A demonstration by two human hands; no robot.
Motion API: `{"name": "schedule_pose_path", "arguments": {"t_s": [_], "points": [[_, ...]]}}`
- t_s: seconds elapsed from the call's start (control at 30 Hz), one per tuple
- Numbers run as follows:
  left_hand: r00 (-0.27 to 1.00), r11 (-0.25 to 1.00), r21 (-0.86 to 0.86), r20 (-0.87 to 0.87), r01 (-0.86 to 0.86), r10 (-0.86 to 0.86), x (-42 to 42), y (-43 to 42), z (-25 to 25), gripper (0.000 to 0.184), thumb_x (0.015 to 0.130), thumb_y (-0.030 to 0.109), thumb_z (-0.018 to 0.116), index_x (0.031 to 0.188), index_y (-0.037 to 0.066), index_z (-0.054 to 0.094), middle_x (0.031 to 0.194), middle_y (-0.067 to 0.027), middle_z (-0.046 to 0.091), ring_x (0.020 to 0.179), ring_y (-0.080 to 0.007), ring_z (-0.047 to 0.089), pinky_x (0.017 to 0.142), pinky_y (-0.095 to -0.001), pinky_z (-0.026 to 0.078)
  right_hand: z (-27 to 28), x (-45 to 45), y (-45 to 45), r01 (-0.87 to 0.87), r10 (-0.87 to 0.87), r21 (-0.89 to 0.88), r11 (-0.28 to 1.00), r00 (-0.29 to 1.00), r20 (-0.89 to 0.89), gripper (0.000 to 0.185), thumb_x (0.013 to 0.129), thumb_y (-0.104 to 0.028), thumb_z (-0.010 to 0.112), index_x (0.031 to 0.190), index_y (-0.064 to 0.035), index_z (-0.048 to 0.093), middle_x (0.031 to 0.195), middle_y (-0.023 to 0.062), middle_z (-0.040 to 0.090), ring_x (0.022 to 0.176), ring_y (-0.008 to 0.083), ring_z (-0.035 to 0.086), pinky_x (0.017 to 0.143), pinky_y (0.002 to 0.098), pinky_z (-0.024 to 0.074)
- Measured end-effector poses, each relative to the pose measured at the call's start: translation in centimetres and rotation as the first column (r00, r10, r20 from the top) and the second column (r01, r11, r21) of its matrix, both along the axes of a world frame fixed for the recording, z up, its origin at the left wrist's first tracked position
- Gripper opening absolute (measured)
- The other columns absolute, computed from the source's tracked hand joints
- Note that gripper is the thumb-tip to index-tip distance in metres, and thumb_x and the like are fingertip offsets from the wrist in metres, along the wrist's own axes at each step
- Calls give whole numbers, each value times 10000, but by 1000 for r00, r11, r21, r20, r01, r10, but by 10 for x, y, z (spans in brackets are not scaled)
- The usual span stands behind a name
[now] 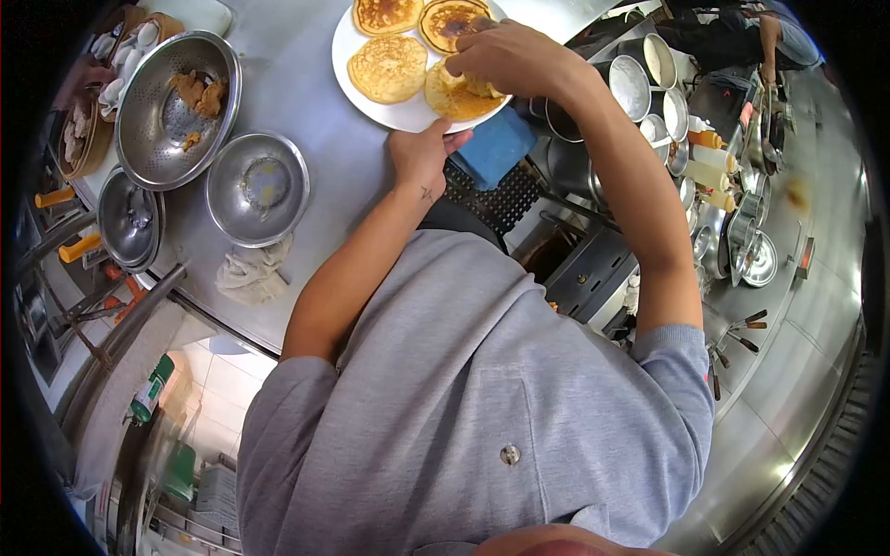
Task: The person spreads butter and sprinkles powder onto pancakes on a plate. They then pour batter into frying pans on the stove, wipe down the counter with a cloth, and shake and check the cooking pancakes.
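Note:
A white plate (348,82) at the top centre carries several round, browned pancakes (387,69). Its near rim is gripped by my left hand (425,157), the thumb on top at the edge. Over the right part of the plate reaches my right hand (505,57), its fingers bent down onto a yellowish, folded or torn pancake (461,98). Some of its fingertips are hidden among the pancakes. Just below the plate, to the right of my left hand, lies a folded blue cloth (496,148).
On the steel table (306,93) stand a colander (139,139) with brown food pieces, a steel bowl (258,190) and a crumpled cloth (252,274). Pots (629,88) and sauce bottles (709,176) crowd the right. Another person (788,42) is at the top right.

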State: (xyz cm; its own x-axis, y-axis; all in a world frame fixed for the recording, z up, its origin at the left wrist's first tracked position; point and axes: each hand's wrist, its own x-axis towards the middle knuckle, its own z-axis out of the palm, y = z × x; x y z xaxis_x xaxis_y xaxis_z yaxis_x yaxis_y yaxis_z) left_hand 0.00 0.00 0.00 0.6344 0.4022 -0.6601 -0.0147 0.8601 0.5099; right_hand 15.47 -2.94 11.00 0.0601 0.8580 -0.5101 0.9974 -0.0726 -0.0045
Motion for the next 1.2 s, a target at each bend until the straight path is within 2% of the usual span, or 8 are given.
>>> {"name": "schedule_pose_path", "arguments": {"t_s": [0.1, 0.2, 0.3, 0.37, 0.5, 0.63, 0.83, 1.2], "points": [[998, 999, 3, -50, 47, -47, -4, 5, 0, 339, 821, -52, 554, 1127, -134, 432, 1012, -205, 569, 767, -283, 647, 643, -283, 579, -11, 2, -3, -15, 56, 237, 971, 984, -169, 307, 717, -31, 583, 1003, -141, 605, 989, 76, 600, 976, 254, 561, 790, 382, 473], [999, 998, 22, -1, 53, -53, -4, 6, -4, 300, 844, -17, 539, 1111, -118, 449, 1000, -208, 574, 752, -264, 646, 641, -298, 579, -10, 9, -3, 22, 4, 162, 986, 987, -160, 331, 714, -13, 581, 1020, -141, 592, 950, 83, 602, 968, 282, 559, 797, 391, 465], [952, 953, -6, -37, 303, -303, -26, 26, 13, 228, 860, 78, 563, 1020, -80, 524, 875, -187, 606, 698, -226, 642, 630, -301, 569, -7, 20, 6, -25, 21, 423, 906, 1000, 14, 334, 745, -52, 574, 1064, -150, 562, 966, 64, 584, 953, 275, 563, 743, 386, 468], [534, 459, 274, -385, 845, -753, -42, 59, 52, 225, 864, 186, 584, 914, -33, 579, 745, -138, 619, 625, -168, 621, 601, -280, 535, 6, 17, 24, 123, -115, 568, 814, 992, -51, 299, 751, -98, 548, 1049, -117, 552, 1035, 66, 577, 902, 275, 501, 818, 382, 410], [885, 249, 854, -465, 456, -27, -7, 133, 61, 283, 849, 257, 592, 922, -16, 611, 747, -101, 645, 612, -149, 605, 599, -276, 489, -15, 8, 51, 51, -50, 688, 724, 999, -22, 243, 814, -86, 462, 1026, -145, 565, 994, 37, 569, 903, 249, 497, 793, 358, 409], [912, -117, 906, -411, 407, -14, 82, 208, 22, 326, 837, 187, 577, 1099, -6, 588, 949, -146, 650, 864, -178, 597, 765, -286, 452, -22, 14, 61, -69, 51, 588, 806, 998, 47, 258, 839, -133, 432, 1051, -176, 572, 1032, 14, 571, 974, 237, 492, 818, 369, 400], [718, 299, 689, -462, 660, -521, 85, 210, 1, 440, 811, 115, 581, 1232, 12, 509, 1121, -160, 586, 1019, -222, 562, 866, -291, 428, -21, 24, 61, -81, 26, 592, 802, 994, 102, 257, 839, -148, 445, 1044, -201, 591, 1045, -11, 581, 1094, 219, 470, 832, 378, 382], [852, 528, 700, -231, 481, -470, 75, 202, -6, 400, 806, 0, 562, 1205, -2, 533, 1042, -116, 617, 843, -160, 619, 699, -262, 501, -14, 17, 71, -283, 184, 599, 749, 958, 222, 183, 826, -163, 481, 971, -164, 593, 958, -5, 587, 937, 195, 523, 791, 355, 373]]}}
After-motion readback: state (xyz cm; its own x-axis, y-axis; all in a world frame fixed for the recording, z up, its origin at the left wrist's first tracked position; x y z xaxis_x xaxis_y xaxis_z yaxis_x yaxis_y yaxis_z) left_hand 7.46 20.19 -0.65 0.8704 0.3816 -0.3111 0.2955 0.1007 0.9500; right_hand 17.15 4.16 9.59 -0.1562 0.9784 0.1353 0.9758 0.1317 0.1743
